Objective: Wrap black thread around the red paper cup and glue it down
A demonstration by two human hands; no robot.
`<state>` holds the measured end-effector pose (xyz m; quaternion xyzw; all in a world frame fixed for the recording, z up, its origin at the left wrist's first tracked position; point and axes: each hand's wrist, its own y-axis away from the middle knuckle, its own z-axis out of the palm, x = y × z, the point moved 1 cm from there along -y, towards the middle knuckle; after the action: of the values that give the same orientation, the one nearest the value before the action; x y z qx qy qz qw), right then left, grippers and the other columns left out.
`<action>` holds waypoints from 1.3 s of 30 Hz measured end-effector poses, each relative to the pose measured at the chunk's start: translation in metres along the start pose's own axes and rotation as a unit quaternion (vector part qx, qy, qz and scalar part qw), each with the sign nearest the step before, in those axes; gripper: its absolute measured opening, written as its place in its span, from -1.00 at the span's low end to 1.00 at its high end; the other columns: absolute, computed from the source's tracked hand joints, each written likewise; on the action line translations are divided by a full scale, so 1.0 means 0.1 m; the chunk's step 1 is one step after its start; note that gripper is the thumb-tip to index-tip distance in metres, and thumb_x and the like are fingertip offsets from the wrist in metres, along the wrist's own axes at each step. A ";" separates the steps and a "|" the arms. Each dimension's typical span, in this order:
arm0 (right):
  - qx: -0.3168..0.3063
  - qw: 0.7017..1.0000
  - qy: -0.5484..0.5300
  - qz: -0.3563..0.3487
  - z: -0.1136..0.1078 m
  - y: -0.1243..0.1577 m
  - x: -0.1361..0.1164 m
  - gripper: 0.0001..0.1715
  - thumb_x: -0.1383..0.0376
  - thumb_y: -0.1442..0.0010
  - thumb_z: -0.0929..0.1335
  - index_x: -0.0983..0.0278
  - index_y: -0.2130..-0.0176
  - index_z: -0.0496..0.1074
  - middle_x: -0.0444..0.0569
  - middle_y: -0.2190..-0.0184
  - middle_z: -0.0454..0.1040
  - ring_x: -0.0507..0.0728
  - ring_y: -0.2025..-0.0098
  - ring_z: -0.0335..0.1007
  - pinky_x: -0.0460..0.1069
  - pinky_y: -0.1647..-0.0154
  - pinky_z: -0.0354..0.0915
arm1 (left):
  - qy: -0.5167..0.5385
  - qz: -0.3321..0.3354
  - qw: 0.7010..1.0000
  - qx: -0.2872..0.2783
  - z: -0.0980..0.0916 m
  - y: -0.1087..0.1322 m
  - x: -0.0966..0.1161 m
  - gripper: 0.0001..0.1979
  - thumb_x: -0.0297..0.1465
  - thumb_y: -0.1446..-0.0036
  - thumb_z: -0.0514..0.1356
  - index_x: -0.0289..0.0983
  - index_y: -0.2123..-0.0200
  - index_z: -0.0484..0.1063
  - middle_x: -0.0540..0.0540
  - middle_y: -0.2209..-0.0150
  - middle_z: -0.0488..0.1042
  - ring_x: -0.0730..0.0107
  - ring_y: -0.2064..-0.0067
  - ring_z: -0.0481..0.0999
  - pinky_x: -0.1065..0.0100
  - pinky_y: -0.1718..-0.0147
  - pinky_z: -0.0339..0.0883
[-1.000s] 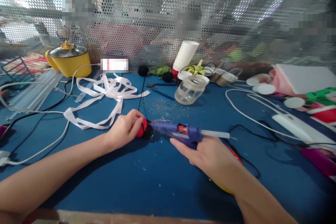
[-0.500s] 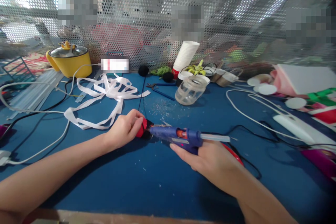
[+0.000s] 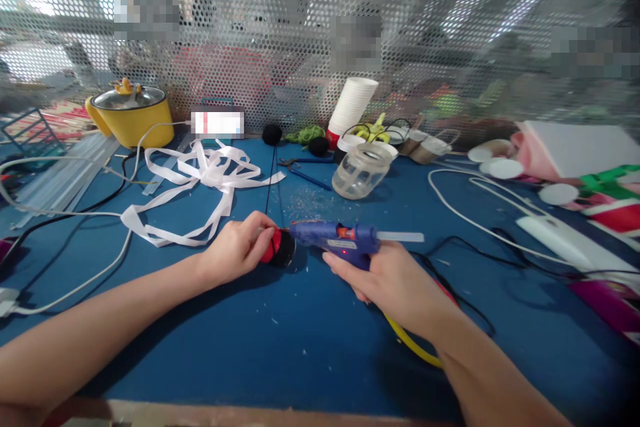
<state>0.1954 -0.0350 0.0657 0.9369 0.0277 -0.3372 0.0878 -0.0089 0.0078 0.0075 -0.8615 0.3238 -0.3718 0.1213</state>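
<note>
My left hand [image 3: 243, 245] is closed around a small red and black cup [image 3: 284, 251], tilted on its side, its dark end toward the right. A thin black yarn [image 3: 271, 180] runs from a black yarn ball [image 3: 273, 135] down to the cup. In my right hand [image 3: 393, 280] is a blue hot glue gun [image 3: 325, 235], fingers wrapped round its handle, which they mostly hide. A whitish glue stick [image 3: 403, 237] sticks out of its back. The nozzle points left, close to the cup's upper edge; whether they touch I cannot tell.
White ribbon [image 3: 220, 173] lies in loops at the left, near a yellow pot [image 3: 133, 113]. Pliers [image 3: 307, 170] and a clear plastic jar [image 3: 360, 173] stand behind the hands. A white power strip [image 3: 575, 247] and cables lie right. A yellow curved strip [image 3: 413, 343] shows under my right wrist.
The glue gun has shifted slightly up and its nozzle has moved off the cup's front, so more of the dark end shows. A yellow strip has come into view below my right hand.
</note>
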 end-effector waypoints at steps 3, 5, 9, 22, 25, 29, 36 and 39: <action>-0.002 1.000 -0.004 -0.005 0.00 -0.01 0.02 -0.58 0.13 -0.08 0.28 0.21 0.70 0.18 -0.17 0.83 0.27 0.01 0.75 0.22 -0.11 0.69 0.20 | -0.002 -0.004 1.000 0.002 0.00 0.00 0.00 -0.83 -0.42 -0.20 -0.07 -0.30 0.26 0.29 0.04 0.60 0.42 0.52 0.62 0.38 0.51 0.60 0.16; -0.003 1.000 -0.002 -0.007 -0.01 0.01 0.02 -0.57 0.13 -0.08 0.28 0.21 0.71 0.18 -0.18 0.84 0.26 0.01 0.76 0.21 -0.11 0.70 0.20 | -0.001 -0.003 1.000 0.002 0.00 0.00 0.00 -0.83 -0.42 -0.20 -0.07 -0.30 0.26 0.29 0.05 0.63 0.40 0.53 0.64 0.36 0.51 0.61 0.15; -0.005 1.000 0.006 -0.012 -0.02 0.05 0.00 -0.55 0.13 -0.09 0.28 0.19 0.73 0.15 -0.19 0.86 0.22 0.00 0.77 0.19 -0.11 0.69 0.23 | 0.000 -0.002 1.000 0.001 0.01 0.00 -0.01 -0.82 -0.42 -0.20 -0.08 -0.31 0.26 0.29 0.04 0.61 0.42 0.53 0.64 0.36 0.51 0.61 0.15; -0.039 0.999 -0.013 0.022 -0.06 0.09 -0.02 -0.63 0.10 -0.08 0.28 0.23 0.64 0.26 -0.19 0.82 0.24 0.00 0.74 0.18 -0.11 0.68 0.20 | 0.010 -0.019 1.000 -0.002 0.00 0.00 0.00 -0.81 -0.41 -0.20 -0.07 -0.33 0.26 0.30 0.04 0.62 0.39 0.52 0.63 0.33 0.50 0.61 0.14; -0.057 0.998 -0.014 0.019 -0.05 0.11 -0.01 -0.59 0.10 -0.09 0.27 0.22 0.68 0.22 -0.19 0.82 0.24 -0.01 0.73 0.17 -0.12 0.67 0.19 | 0.008 -0.025 1.000 0.004 0.00 0.00 -0.01 -0.82 -0.40 -0.20 -0.07 -0.32 0.27 0.30 0.04 0.62 0.39 0.52 0.62 0.32 0.50 0.60 0.15; -0.053 0.998 -0.006 -0.017 -0.04 0.12 -0.03 -0.67 0.14 -0.08 0.28 0.21 0.63 0.27 -0.23 0.85 0.22 -0.01 0.78 0.12 -0.10 0.73 0.10 | 0.009 -0.033 0.999 -0.002 0.01 0.00 -0.03 -0.81 -0.39 -0.20 -0.07 -0.31 0.26 0.30 0.05 0.62 0.37 0.52 0.63 0.31 0.49 0.60 0.14; -0.047 0.999 -0.019 0.011 -0.03 0.10 -0.01 -0.63 0.09 -0.07 0.28 0.22 0.63 0.27 -0.21 0.84 0.22 0.01 0.75 0.15 -0.09 0.69 0.14 | 0.017 -0.040 0.999 0.000 0.02 0.00 -0.03 -0.81 -0.39 -0.20 -0.07 -0.31 0.26 0.30 0.04 0.60 0.40 0.51 0.62 0.33 0.49 0.59 0.15; -0.037 0.998 -0.010 0.044 -0.03 0.06 0.00 -0.59 0.08 -0.06 0.28 0.22 0.68 0.23 -0.17 0.82 0.24 0.02 0.72 0.19 -0.08 0.62 0.20 | 0.017 -0.036 0.999 0.000 0.01 0.00 -0.02 -0.80 -0.40 -0.20 -0.07 -0.32 0.26 0.31 0.02 0.59 0.41 0.51 0.62 0.33 0.49 0.59 0.15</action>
<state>0.1975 -0.0406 0.0690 0.9299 -0.0019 -0.3410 0.1378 -0.0090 0.0096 0.0057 -0.8662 0.2946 -0.3904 0.1020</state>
